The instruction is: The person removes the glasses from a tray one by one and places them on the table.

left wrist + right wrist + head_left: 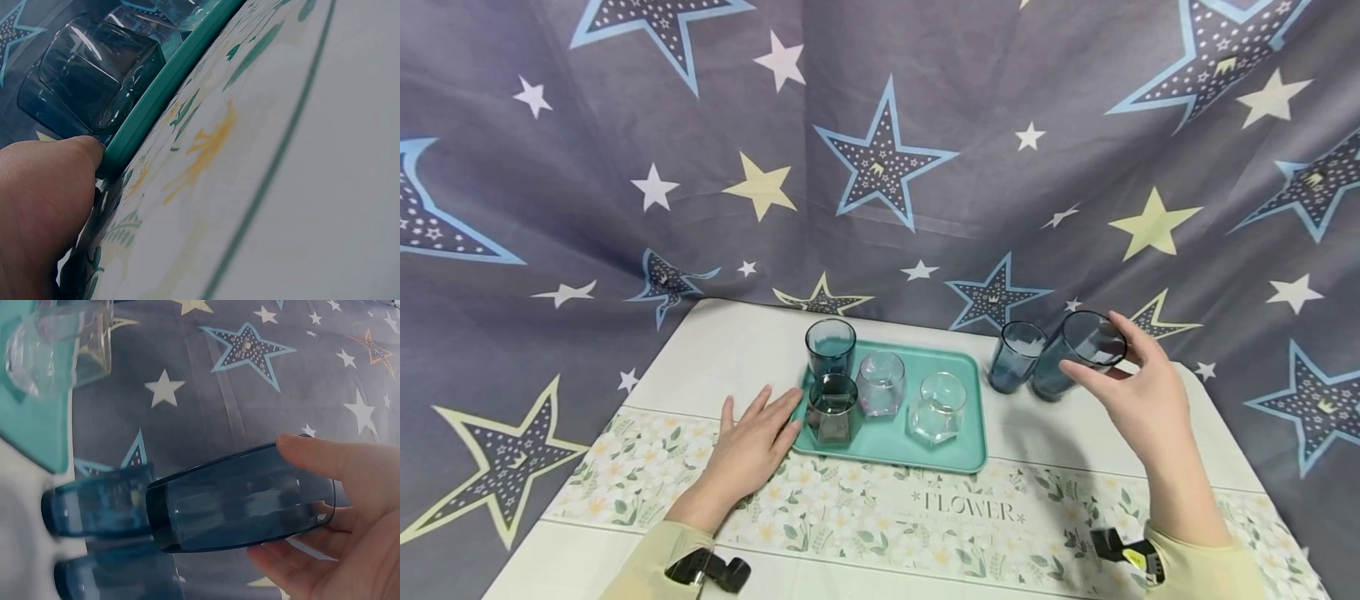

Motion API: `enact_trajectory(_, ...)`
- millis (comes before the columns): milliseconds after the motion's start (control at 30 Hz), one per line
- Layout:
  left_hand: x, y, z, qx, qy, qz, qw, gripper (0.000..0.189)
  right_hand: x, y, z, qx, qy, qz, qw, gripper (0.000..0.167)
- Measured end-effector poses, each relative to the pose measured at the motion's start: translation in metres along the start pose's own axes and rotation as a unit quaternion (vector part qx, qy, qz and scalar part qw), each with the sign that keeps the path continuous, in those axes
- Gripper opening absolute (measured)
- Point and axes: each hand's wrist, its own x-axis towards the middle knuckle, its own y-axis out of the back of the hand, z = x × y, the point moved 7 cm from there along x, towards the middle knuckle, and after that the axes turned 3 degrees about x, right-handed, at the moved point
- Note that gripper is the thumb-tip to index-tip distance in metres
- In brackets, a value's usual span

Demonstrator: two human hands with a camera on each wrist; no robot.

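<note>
My right hand [1150, 404] holds a tall blue glass [244, 500] near its rim, thumb on one side and fingers on the other. It is raised, its base overlapping the blue glasses behind it in the right wrist view. One standing blue glass [1017, 358] is just left of it; a second blue glass [119, 575] shows below the held one. My left hand [748, 446] lies spread at the left edge of a teal tray [887, 454], thumb and forefinger touching it. On the tray stand a dark glass [833, 412], a blue glass [831, 350], a pinkish glass [881, 383] and a clear glass [937, 408].
The white table [730, 333] carries a flowered strip [865, 517] with printed lettering across its front part. Directly behind the table hangs a grey star-patterned cloth [880, 250], which also runs down both sides.
</note>
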Motion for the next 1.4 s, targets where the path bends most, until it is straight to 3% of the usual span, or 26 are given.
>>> enact_trajectory(267,0.000,0.000,-0.002,-0.002,0.000,0.000,1.0000,0.055,-0.006,0.021,0.019,-0.070,-0.029,0.007,0.9971,0.101)
enact_trajectory(700,0.000,-0.003,-0.004,-0.003,-0.001,0.002,1.0000,0.055,0.010,0.045,0.055,-0.111,-0.063,0.017,0.9917,0.102)
enact_trajectory(1133,-0.001,-0.002,-0.003,-0.003,-0.001,0.000,1.0000,0.055,0.032,0.040,0.093,-0.109,-0.086,0.035,0.9898,0.101)
enact_trajectory(1400,0.000,-0.003,-0.003,-0.002,-0.002,-0.002,1.0000,0.055,0.043,0.030,0.109,-0.091,-0.099,0.021,0.9907,0.102)
